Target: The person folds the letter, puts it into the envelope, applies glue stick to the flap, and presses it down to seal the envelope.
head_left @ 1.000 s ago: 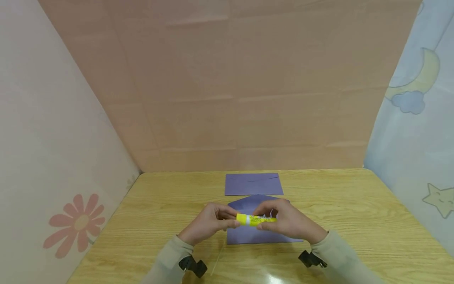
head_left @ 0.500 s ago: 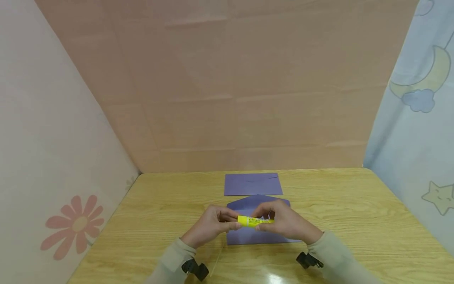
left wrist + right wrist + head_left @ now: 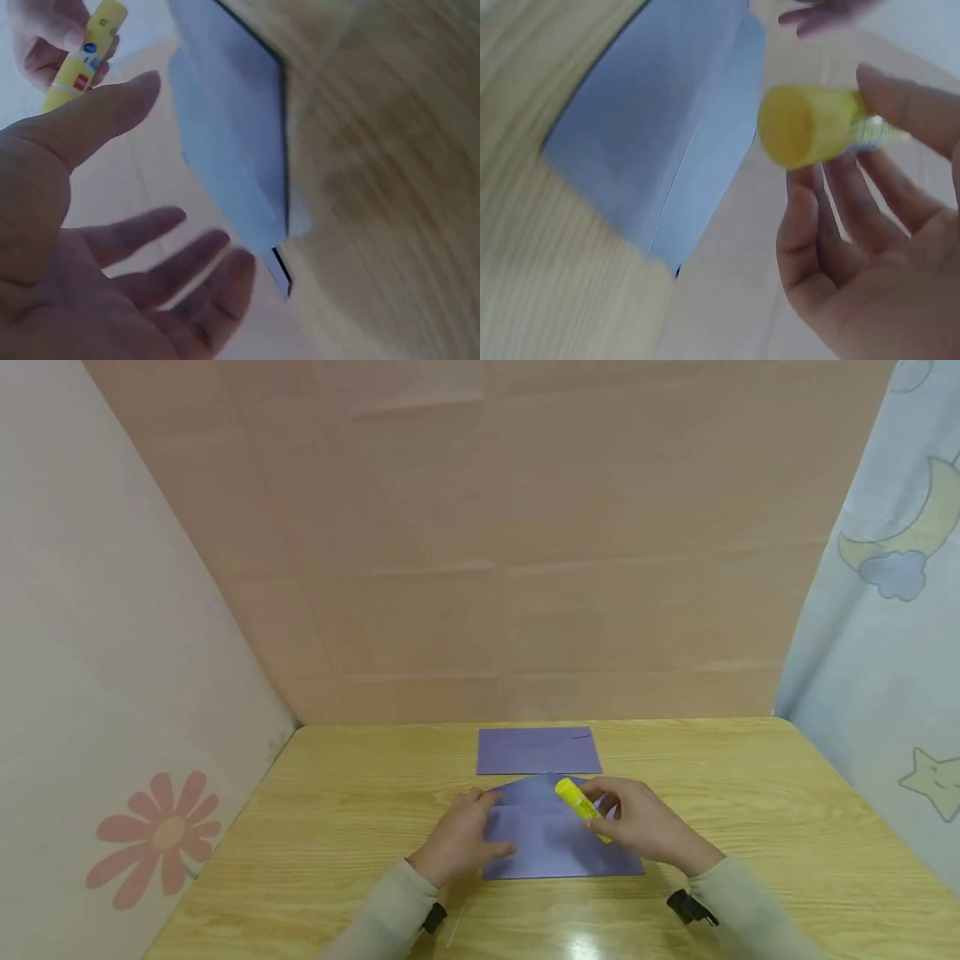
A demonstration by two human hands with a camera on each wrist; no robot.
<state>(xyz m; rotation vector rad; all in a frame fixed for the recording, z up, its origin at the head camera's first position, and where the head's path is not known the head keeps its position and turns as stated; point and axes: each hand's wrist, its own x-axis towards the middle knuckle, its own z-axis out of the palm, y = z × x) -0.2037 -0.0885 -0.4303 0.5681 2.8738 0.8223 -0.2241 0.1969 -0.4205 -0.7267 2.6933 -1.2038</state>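
A yellow glue stick (image 3: 573,797) is pinched between the thumb and fingers of my right hand (image 3: 637,822), tilted with one end pointing up and left. The right wrist view shows the round yellow end of the glue stick (image 3: 787,127) facing the camera. Below it a purple envelope (image 3: 540,847) lies on the table, its pointed flap unfolded toward the far side. My left hand (image 3: 461,835) is at the envelope's left edge, holding nothing. In the left wrist view the thumb and fingers of the left hand (image 3: 82,277) are spread apart.
Just beyond the first envelope lies a second purple envelope (image 3: 536,752) with its flap folded down. A thin pale strip (image 3: 459,922) is on the wooden table (image 3: 360,793) near my left wrist. A brown-pink backdrop (image 3: 517,568) rises behind the table.
My left hand has let go of the glue stick and moved slightly down and left. My right hand has shifted right with the glue stick, which has turned from level to slanted.
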